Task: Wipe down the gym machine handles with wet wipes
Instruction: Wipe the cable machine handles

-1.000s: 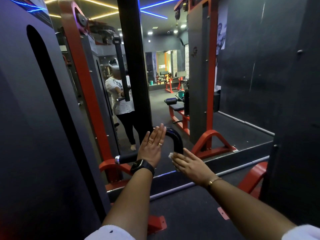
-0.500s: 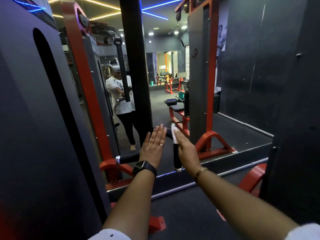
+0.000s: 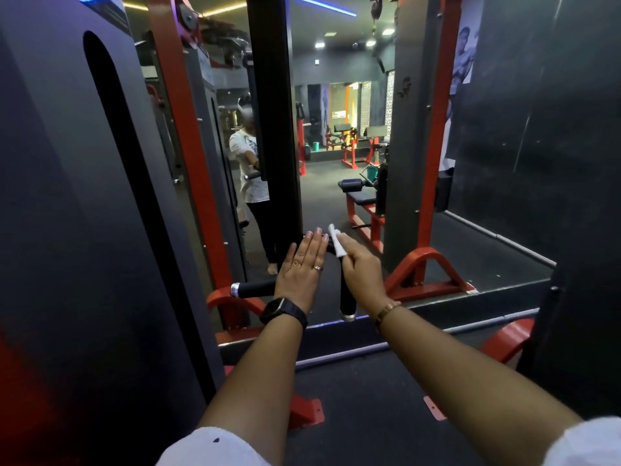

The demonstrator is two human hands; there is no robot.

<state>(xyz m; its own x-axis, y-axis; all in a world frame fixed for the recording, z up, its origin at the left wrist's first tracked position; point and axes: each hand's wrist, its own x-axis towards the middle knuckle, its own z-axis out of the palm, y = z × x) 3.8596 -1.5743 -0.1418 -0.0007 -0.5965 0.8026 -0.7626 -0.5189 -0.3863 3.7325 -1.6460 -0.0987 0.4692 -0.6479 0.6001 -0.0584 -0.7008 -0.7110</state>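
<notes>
A black bent machine handle (image 3: 255, 290) with silver end caps hangs in front of me, one leg running left and one leg (image 3: 347, 297) pointing down. My left hand (image 3: 300, 270) lies flat with straight fingers against the horizontal leg near the bend. My right hand (image 3: 361, 267) wraps a white wet wipe (image 3: 337, 241) around the upper part of the downward leg, just below the bend. The wipe sticks out above my fingers.
A dark grey machine shroud (image 3: 84, 230) fills the left. Red frame posts (image 3: 188, 156) and red feet (image 3: 426, 274) stand beside a large mirror (image 3: 336, 129) showing a person and benches. A black column (image 3: 274, 129) rises behind the handle.
My right hand with the wipe moved from the lower end of the downward leg up to near the bend. My left hand stayed flat on the handle. The camera moved closer.
</notes>
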